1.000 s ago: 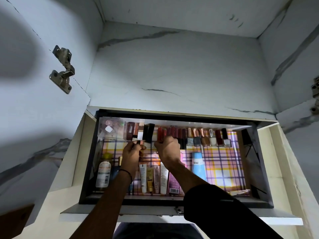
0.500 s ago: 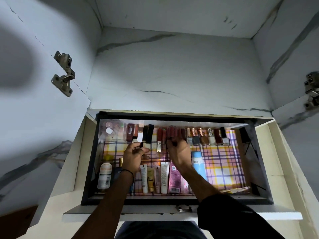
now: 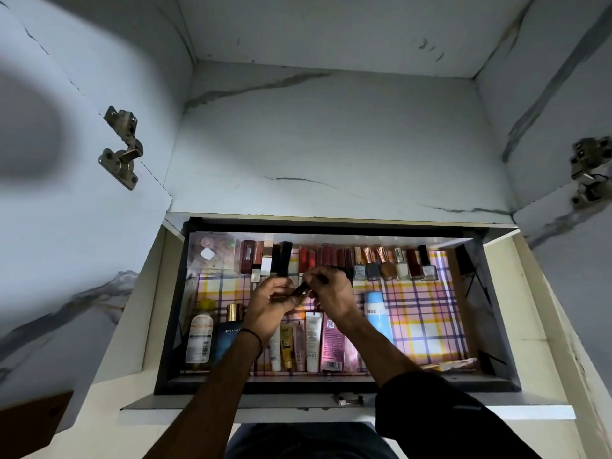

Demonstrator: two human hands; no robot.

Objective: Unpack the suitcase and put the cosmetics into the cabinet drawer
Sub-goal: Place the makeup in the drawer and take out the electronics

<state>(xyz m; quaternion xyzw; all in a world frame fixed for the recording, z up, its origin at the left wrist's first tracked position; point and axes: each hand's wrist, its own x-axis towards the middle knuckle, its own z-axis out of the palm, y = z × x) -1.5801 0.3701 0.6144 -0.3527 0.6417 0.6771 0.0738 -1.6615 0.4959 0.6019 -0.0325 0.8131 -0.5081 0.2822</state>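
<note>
Legible marking, 1 item only: the dark blue bottle [image 3: 228,339] in the near row of the drawer [image 3: 298,387] bears the brand "BELLA VITA" in pale capitals. The finer line beneath it cannot be read. The pink box [image 3: 332,342] carries a QR code near its top and a barcode at its foot, digits illegible. The light blue tube [image 3: 376,313] shows 1 short dark word, blurred. The white bottle [image 3: 198,336] has an orange label and a barcode, print unreadable. Small tubes [image 3: 313,339]: print too fine to read
</note>
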